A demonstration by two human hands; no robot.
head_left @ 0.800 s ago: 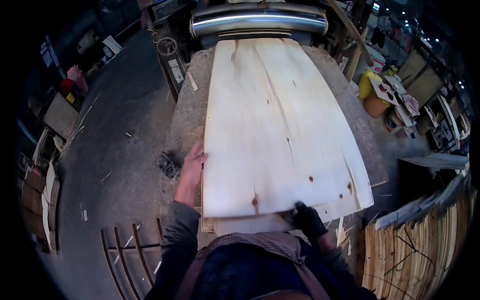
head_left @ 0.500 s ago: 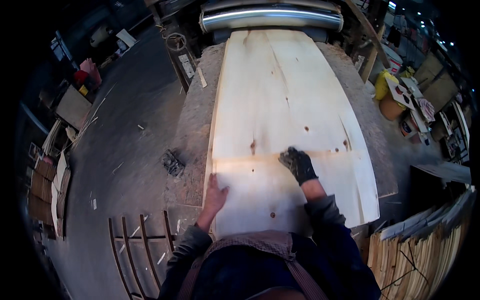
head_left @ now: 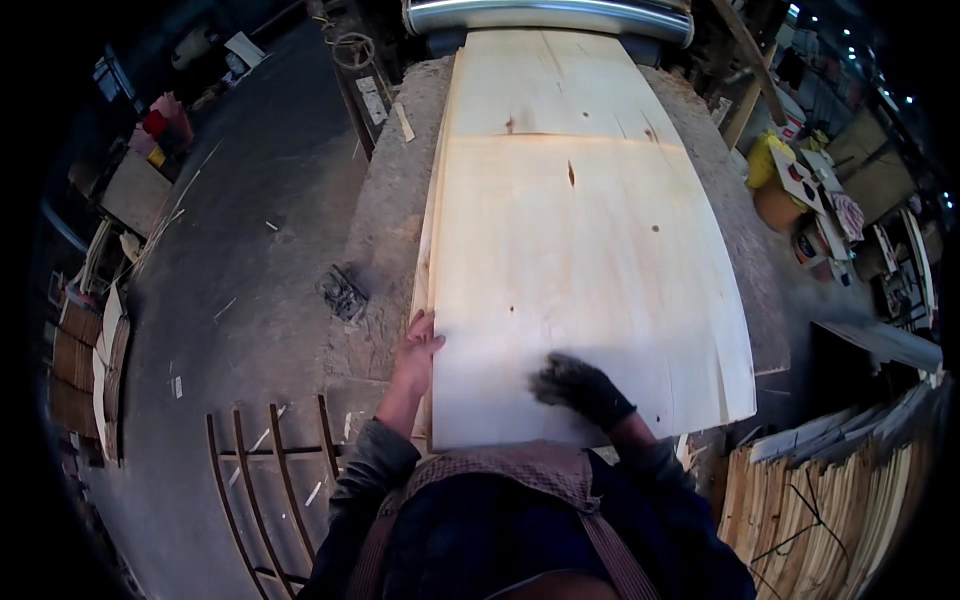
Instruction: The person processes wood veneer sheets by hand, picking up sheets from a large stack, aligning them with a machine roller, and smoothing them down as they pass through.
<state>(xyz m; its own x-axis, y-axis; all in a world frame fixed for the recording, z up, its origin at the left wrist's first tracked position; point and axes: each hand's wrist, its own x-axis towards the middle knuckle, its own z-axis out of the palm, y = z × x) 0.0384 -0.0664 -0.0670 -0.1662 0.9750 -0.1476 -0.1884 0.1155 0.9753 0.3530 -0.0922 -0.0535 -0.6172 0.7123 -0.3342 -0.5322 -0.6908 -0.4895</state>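
Observation:
A long, pale wood veneer sheet [head_left: 590, 270] with dark knots lies in front of me, its far end at a shiny metal roller [head_left: 550, 14]. A seam crosses its far part, and more sheet edges show beneath along the left side. My bare left hand [head_left: 413, 355] is at the left edge of the sheets, thumb and fingers apart, gripping nothing that I can see. Over the near part of the veneer is my right hand [head_left: 585, 388] in a black glove. Motion smears its fingers, so whether they touch the wood is unclear.
The veneer lies on a worn, dusty table [head_left: 385, 240], with a crumpled dark glove-like item [head_left: 342, 292] at its left. A metal rack [head_left: 270, 460] stands at lower left, stacked veneer [head_left: 810, 510] at lower right. Buckets and a yellow bag [head_left: 765, 160] are at far right.
The veneer has slid away from me toward the roller, its seam now much farther off. My right hand has come back nearer my body; my left hand stays by the left edge.

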